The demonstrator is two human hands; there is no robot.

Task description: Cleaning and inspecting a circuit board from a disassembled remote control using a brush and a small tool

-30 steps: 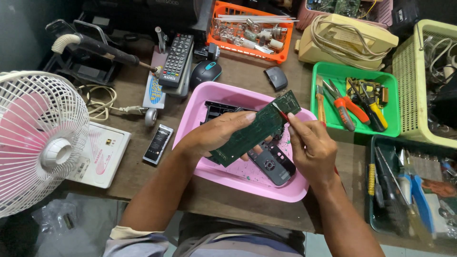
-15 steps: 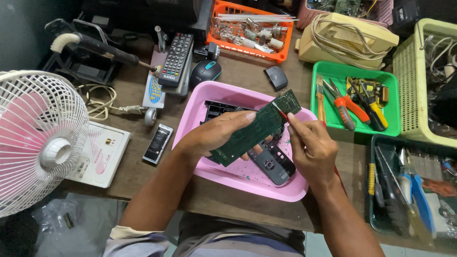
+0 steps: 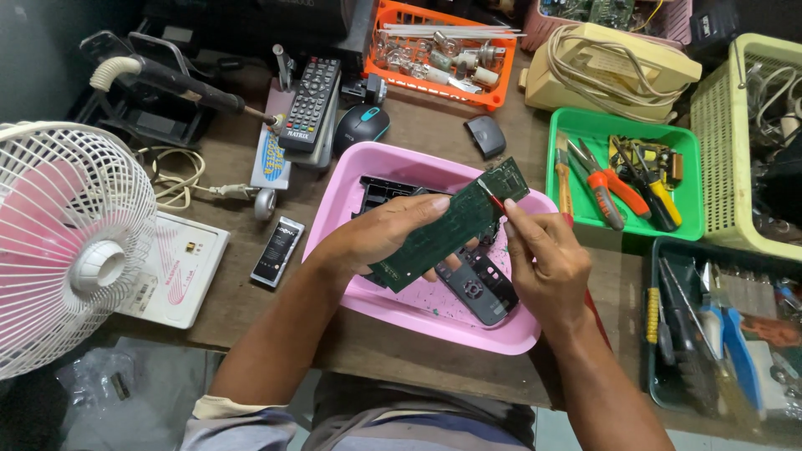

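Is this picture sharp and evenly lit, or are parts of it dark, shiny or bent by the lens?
Head view: even, soft light, mostly sharp. The green circuit board held by the left hand and the right hand is crisp. The pink tray shows mild sheen on its rim, no harsh glare. The top left corner falls dark. The white fan at the left edge looks stretched by the wide lens.

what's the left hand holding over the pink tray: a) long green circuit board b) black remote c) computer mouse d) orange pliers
a: the left hand grips a long green circuit board above the pink tray, while the right hand touches its upper end.
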